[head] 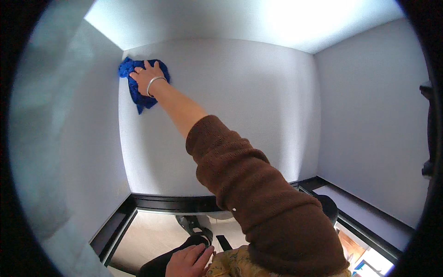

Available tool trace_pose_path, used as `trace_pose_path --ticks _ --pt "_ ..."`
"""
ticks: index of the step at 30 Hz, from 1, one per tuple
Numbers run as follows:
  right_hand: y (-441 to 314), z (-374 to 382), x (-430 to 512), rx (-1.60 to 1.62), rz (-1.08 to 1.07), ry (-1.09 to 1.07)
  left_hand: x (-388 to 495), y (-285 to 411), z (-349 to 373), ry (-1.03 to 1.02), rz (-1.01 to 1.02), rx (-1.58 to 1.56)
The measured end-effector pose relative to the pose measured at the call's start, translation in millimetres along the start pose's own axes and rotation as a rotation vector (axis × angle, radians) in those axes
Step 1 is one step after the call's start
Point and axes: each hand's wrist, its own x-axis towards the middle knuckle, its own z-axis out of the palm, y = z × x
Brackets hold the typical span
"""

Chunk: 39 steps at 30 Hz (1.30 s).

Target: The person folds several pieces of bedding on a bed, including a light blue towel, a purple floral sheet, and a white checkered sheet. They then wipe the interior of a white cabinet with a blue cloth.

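Note:
My right hand point(148, 79) lies spread on a blue cloth point(142, 98) and presses it against a pale grey panel point(225, 110). The bunched cloth reaches the panel's left edge, near its far left corner. A silver bangle point(151, 85) circles the right wrist, and the brown sleeve point(256, 180) crosses the view from the lower right. At the bottom edge my left hand point(188, 260) rests by a dark trouser leg point(157, 259), with no object visible in it. Part of that hand is cut off by the frame.
Grey side walls stand left point(100, 114) and right point(367, 104) of the panel. A black frame point(173, 203) borders its near side. Beyond the frame show a light floor point(152, 230) and a dark shoe point(195, 225). Dark fittings point(429, 128) sit at the far right.

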Motion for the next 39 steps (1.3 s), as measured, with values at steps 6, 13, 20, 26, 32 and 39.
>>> trace_pose_path --ticks 6,13,20,26,32,39 --pt "171.8 -17.9 -82.4 -0.044 0.288 0.304 16.7 -1.9 -9.0 -0.133 -0.094 -0.018" --pt "339.9 -53.6 -240.7 -0.030 0.912 0.371 42.7 -1.7 -13.7 -0.147 -0.108 0.014" --pt "399.5 -59.9 -345.9 -0.160 1.081 0.194 77.6 3.9 -7.6 -0.264 -0.045 0.039" --pt "321.9 -16.4 -427.8 -0.219 1.062 0.241 83.7 14.1 -3.1 -0.299 -0.022 -0.095" --pt "238.0 5.4 -487.4 -0.172 1.282 0.124 70.6 12.5 11.3 -0.307 -0.119 -0.280" --pt "148.2 36.0 -545.2 -0.011 1.762 0.110 -1.6 39.6 58.4 -0.274 -0.391 -0.478"
